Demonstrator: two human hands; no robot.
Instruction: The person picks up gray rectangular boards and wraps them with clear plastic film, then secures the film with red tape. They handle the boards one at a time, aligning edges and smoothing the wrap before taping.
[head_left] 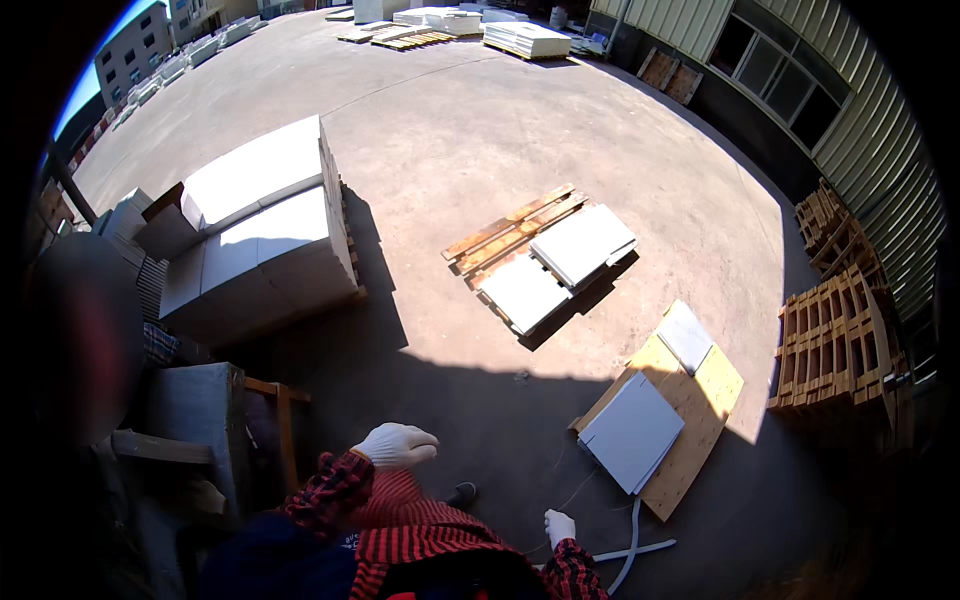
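Note:
My left hand, in a white knit glove, is raised in front of my body with its fingers stretched out and nothing visible in it. Lower and to the right, my right hand, gloved too, is closed. A thin cord runs from near it toward the boards; whether the fingers grip it cannot be made out. Pale strips cross each other beside that hand. Ahead of it, a small stack of white boards rests on a plywood sheet, with another white panel at its far end.
Beyond lies a wooden pallet carrying white slabs. A large block of stacked white panels stands at left, near a grey-topped bench. Wooden pallets pile along the right wall. A blurred dark shape fills the left edge.

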